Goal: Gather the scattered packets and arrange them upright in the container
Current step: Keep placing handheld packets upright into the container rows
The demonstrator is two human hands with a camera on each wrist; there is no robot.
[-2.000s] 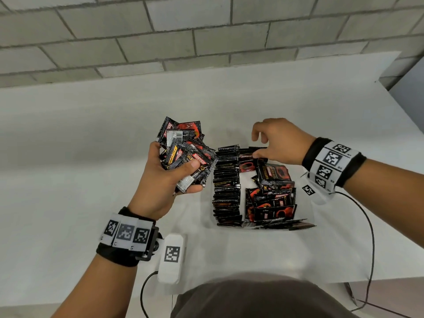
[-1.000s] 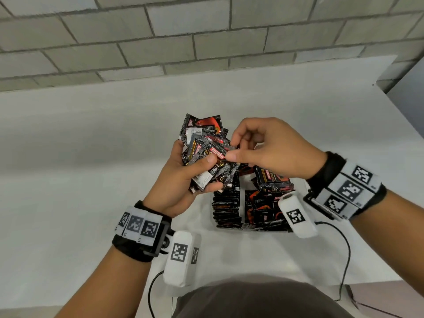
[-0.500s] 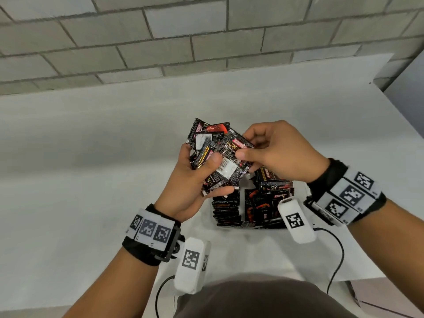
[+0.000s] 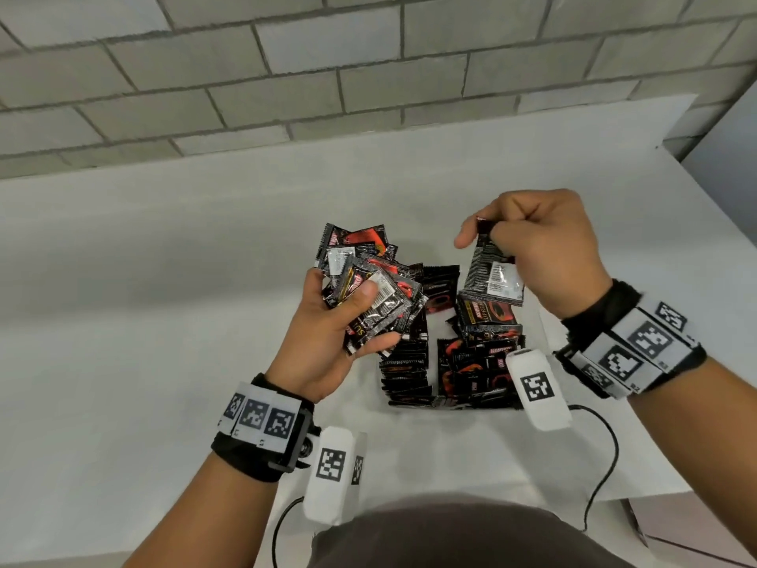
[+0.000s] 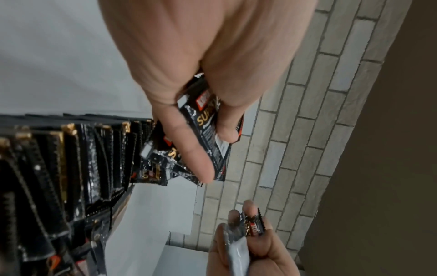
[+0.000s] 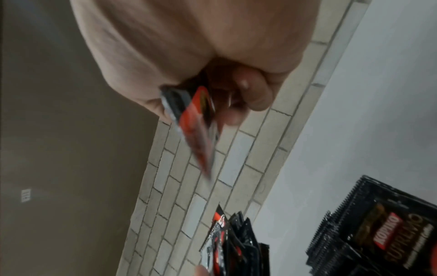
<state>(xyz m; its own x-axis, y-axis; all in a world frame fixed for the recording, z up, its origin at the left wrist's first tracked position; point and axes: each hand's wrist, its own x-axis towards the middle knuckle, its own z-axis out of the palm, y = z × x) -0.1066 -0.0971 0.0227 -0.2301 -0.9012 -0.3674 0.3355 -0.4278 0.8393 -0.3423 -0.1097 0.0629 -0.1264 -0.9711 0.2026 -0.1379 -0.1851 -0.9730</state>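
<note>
My left hand (image 4: 348, 321) grips a fanned bunch of black-and-red packets (image 4: 368, 280), thumb pressed across the top one; the left wrist view shows the fingers (image 5: 189, 149) curled round the bunch (image 5: 208, 119). My right hand (image 4: 528, 243) pinches a single packet (image 4: 493, 276) that hangs above the container, barcode side up; it is blurred in the right wrist view (image 6: 196, 121). Below both hands the container (image 4: 545, 342) holds a row of packets standing on edge (image 4: 405, 371) at left and looser packets (image 4: 483, 346) leaning at right. Its walls are mostly hidden.
The white table (image 4: 143, 301) runs to a grey brick wall (image 4: 368, 67) behind. White tracker pods hang from both wrists (image 4: 332, 473) (image 4: 536, 387), and a black cable (image 4: 602, 469) trails over the near table edge at right.
My right hand has pulled one packet out of the bunch and moved it right and up, away from the left hand. The left hand keeps its bunch.
</note>
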